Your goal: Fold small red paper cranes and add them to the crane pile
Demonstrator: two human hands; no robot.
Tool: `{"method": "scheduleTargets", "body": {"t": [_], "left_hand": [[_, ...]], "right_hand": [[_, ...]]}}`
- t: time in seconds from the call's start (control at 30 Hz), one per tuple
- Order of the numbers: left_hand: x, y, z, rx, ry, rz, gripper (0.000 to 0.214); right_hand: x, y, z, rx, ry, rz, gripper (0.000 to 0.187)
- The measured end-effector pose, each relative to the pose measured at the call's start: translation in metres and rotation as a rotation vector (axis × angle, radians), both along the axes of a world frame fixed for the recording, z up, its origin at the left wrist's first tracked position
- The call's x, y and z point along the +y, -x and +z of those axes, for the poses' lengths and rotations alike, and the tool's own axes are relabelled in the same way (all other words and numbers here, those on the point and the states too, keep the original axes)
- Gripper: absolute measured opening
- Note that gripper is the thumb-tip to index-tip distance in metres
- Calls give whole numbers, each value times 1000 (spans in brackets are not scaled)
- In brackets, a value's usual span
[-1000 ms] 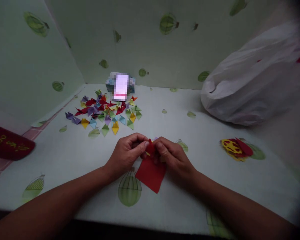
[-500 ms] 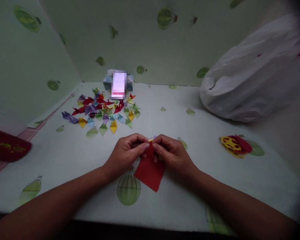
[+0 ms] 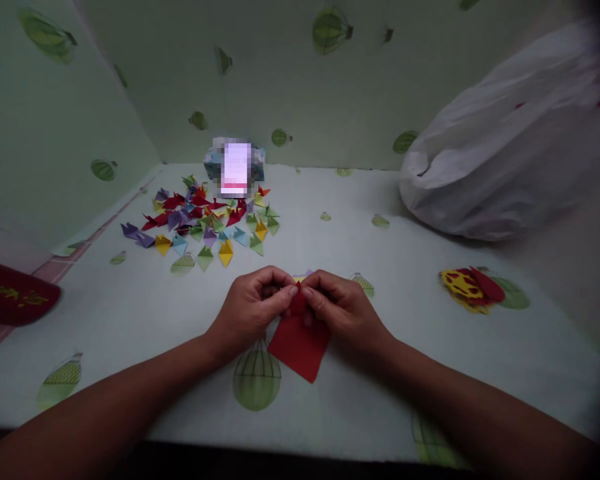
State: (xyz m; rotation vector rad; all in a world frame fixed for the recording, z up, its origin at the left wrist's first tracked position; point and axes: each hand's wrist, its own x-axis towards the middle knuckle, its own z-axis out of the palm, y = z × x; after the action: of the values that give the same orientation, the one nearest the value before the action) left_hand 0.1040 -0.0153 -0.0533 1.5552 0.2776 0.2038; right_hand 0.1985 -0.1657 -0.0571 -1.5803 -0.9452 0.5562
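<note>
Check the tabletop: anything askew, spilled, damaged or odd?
The bright screen at the back stands out: its outline is pixelated and its content unreadable. The folded paper pieces nearby lie in a loose scatter, pointing different ways. No spill shows, nor any tear in the red paper square.

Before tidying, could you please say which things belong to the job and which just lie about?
Likely job: red paper between fingers; red square below; origami pieces.
Apparently idle: white plastic bag; red-yellow cutouts; lit screen; yellow-marked red object.
</note>
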Motion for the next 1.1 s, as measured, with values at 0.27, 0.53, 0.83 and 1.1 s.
{"method": "scheduleTargets", "body": {"t": [0.27, 0.53, 0.83, 1.1], "left_hand": [[2, -2, 2, 2, -30, -37, 15], [4, 1, 6, -57, -121, -9, 13], [4, 0, 3, -30, 16, -30, 17], [3, -1, 3, -30, 3, -50, 15]], "right_hand": [[1, -1, 2, 20, 39, 13, 17], [-1, -1, 3, 118, 14, 113, 25], [1, -1, -1, 103, 42, 55, 22], [1, -1, 2, 3, 51, -20, 21]]}}
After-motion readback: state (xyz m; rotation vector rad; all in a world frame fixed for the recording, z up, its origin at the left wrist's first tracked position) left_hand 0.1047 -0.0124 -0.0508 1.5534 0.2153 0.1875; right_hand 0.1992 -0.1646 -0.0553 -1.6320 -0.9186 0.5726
